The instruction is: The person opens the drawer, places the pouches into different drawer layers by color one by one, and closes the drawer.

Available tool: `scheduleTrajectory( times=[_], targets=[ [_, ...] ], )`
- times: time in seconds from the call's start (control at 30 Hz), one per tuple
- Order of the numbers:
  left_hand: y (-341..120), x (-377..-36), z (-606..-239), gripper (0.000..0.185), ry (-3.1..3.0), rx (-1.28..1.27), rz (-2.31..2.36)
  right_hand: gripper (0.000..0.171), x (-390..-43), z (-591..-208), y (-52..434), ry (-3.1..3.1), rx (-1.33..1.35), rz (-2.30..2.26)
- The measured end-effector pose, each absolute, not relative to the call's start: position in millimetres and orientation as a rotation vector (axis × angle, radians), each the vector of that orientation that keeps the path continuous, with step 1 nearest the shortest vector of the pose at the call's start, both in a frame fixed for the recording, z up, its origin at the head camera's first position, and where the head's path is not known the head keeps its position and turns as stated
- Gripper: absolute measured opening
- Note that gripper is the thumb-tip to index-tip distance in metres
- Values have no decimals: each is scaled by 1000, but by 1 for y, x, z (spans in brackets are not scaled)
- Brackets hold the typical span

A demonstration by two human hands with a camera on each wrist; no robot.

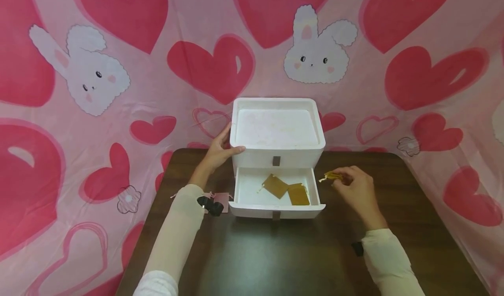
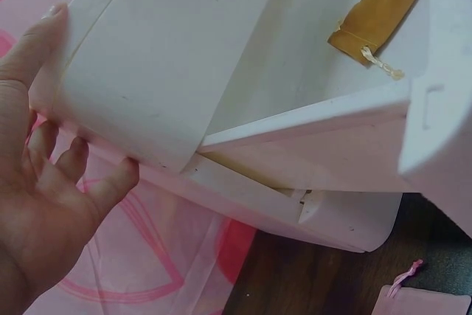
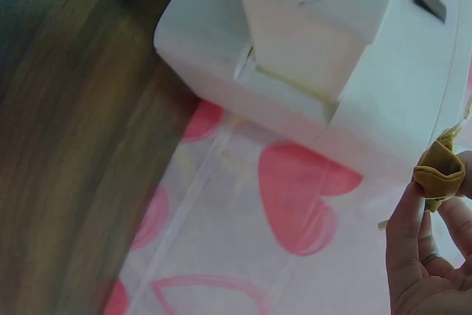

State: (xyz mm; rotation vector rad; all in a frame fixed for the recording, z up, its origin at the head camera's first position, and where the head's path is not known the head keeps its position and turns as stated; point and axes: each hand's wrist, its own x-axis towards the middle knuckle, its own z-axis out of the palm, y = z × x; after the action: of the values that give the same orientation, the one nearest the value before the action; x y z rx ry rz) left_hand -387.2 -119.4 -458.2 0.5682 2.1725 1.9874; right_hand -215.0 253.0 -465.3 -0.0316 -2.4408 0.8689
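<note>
A white two-drawer storage box (image 1: pixel 278 156) stands on the table with its lower drawer (image 1: pixel 244 186) pulled out. My left hand (image 1: pixel 217 152) grips its upper left side, thumb at the front corner of the top rim; in the left wrist view the bent fingertips (image 2: pixel 127 171) lie along the box's edge. Two mustard drawstring pouches (image 1: pixel 275 186) (image 1: pixel 298 194) lie in the lower drawer. To the right of the drawer, my right hand (image 1: pixel 357 191) pinches another mustard pouch (image 1: pixel 330 176) between thumb and fingers. Its mouth (image 3: pixel 441 170) gapes a little in the right wrist view, and the pale cord dangles.
Pink drawstring pouches (image 1: pixel 222 201) lie on the dark wooden table (image 1: pixel 260 256) left of the drawer, partly behind the left wrist camera (image 1: pixel 211 207). A shallow tray (image 1: pixel 278 127) forms the box's top. Behind hangs a pink cloth (image 1: pixel 267 68) with hearts and rabbits.
</note>
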Motion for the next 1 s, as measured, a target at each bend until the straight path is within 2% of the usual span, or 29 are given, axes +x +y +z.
scheduleTrajectory(
  times=[0.43,0.67,1.0],
  targets=[
    [-119,-386,-455,99,2166,575,1988,20,-226,-456,225,-2512,114,830],
    [-121,-369,-429,98,2113,540,1971,23,-233,-454,208,-2577,168,892],
    [-119,-387,-453,98,2147,531,1982,19,-245,-454,189,-2631,322,890]
  ],
)
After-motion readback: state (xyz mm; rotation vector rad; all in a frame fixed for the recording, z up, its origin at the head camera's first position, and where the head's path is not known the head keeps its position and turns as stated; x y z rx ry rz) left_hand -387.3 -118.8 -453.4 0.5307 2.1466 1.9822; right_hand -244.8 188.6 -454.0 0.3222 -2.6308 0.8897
